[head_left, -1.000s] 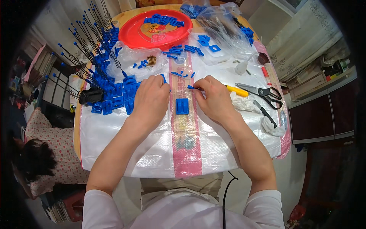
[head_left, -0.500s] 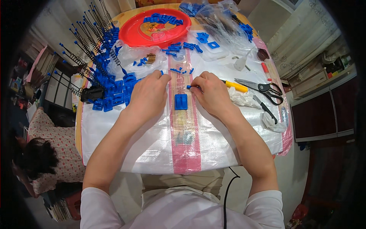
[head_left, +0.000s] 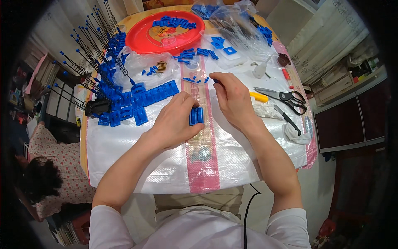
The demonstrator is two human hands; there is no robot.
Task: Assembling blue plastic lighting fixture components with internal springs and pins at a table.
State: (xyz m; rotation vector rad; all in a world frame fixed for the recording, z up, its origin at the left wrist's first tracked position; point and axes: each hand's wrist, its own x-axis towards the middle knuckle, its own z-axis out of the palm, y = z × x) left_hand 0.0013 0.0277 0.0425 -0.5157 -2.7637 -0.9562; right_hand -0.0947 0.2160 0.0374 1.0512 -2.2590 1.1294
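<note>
My left hand point(head_left: 174, 120) is closed around a squarish blue plastic block point(head_left: 196, 116) on the pink stripe, its thumb along the near edge and its fingers at the far side. To the right and a little farther off, my right hand point(head_left: 234, 95) is pinched, with a small blue plastic piece point(head_left: 216, 81) just showing at the fingertips. Beyond my left hand runs a row of similar blue blocks point(head_left: 157, 94). Several tiny blue bits point(head_left: 195, 79) lie between and beyond my hands.
At the back stands a red tray point(head_left: 137, 45) with blue parts. Blue pieces with black springs point(head_left: 93, 58) crowd the left. On the right lie scissors point(head_left: 286, 96), a knife point(head_left: 288, 118), a yellow handle point(head_left: 259, 97) and a white squeeze bottle point(head_left: 260, 70). A person point(head_left: 60, 166) is at far left.
My left hand has moved from the row of blue blocks toward me and taken hold of the single block. My right hand has shifted slightly away and right with its small piece.
</note>
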